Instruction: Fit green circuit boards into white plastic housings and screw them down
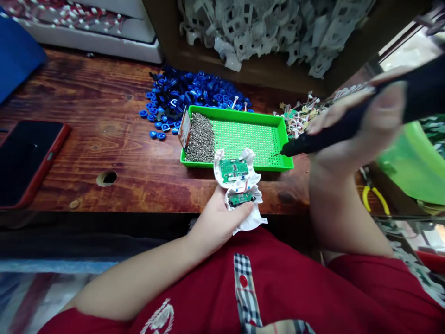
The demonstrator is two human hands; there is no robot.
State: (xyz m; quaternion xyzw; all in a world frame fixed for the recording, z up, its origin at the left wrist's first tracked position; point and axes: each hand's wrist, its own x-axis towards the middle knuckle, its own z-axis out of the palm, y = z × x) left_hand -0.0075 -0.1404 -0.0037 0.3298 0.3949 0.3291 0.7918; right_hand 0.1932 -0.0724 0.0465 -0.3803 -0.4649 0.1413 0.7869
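My left hand (217, 213) is closed round a white plastic housing (255, 218) at the table's front edge, thumb across its lower part. Two green circuit boards show in it: a larger board (233, 170) in the upper shell and a smaller board (241, 198) in the lower one, with thin wires between. My right hand (365, 116) grips a black electric screwdriver (333, 127), blurred, its tip pointing left over the right end of a green perforated tray (287, 162). Small metal screws (200, 139) are heaped at the tray's left end, beside a small upright card (185, 129).
Blue plastic pieces (194, 90) lie piled behind the tray. White plastic shells (271, 32) fill a box at the back. Wired parts (301, 111) lie right of the tray, near yellow-handled pliers (375, 197). A red-cased phone (31, 160) lies at left, near a hole (106, 178) in the table.
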